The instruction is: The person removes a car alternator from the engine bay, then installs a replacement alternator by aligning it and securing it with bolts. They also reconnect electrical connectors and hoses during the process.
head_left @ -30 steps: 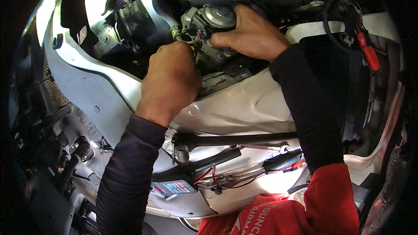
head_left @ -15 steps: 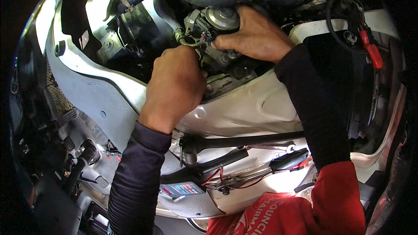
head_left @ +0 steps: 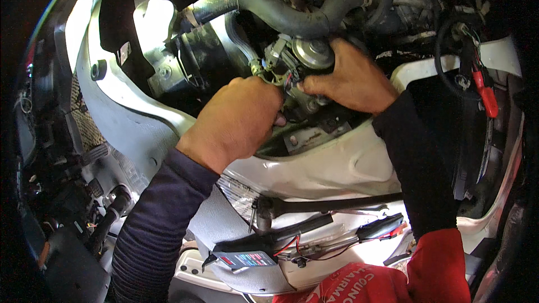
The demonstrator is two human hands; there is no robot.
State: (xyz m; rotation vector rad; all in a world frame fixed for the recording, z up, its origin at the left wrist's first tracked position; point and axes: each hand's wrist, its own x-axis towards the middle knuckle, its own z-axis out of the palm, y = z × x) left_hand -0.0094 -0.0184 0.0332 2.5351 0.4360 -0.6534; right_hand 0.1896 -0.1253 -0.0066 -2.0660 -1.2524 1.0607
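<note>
In the engine bay, a metal engine part with a round silver cap (head_left: 313,53) sits below a thick black hose. My right hand (head_left: 359,78) is wrapped round the right side of this part, its thumb pointing left across the front, its other fingers hidden behind. Close by on the left, my left hand (head_left: 238,115) is closed with its knuckles up, beside thin wires (head_left: 289,78) and a hose end. Whatever is between its fingers is hidden from view. A bracket with bolts (head_left: 306,104) shows below the right thumb.
The thick black hose (head_left: 281,14) crosses above both hands. A white body panel (head_left: 325,163) curves below them. On it lie a long black bar (head_left: 337,203), a wrench (head_left: 383,211) and a red-and-black wired tool (head_left: 382,227). A red-sleeved cable (head_left: 488,95) hangs at the right.
The whole view has shifted, so the engine parts stand lower and further right in the picture. My left wrist has tilted outward; both hands stay at the same metal part.
</note>
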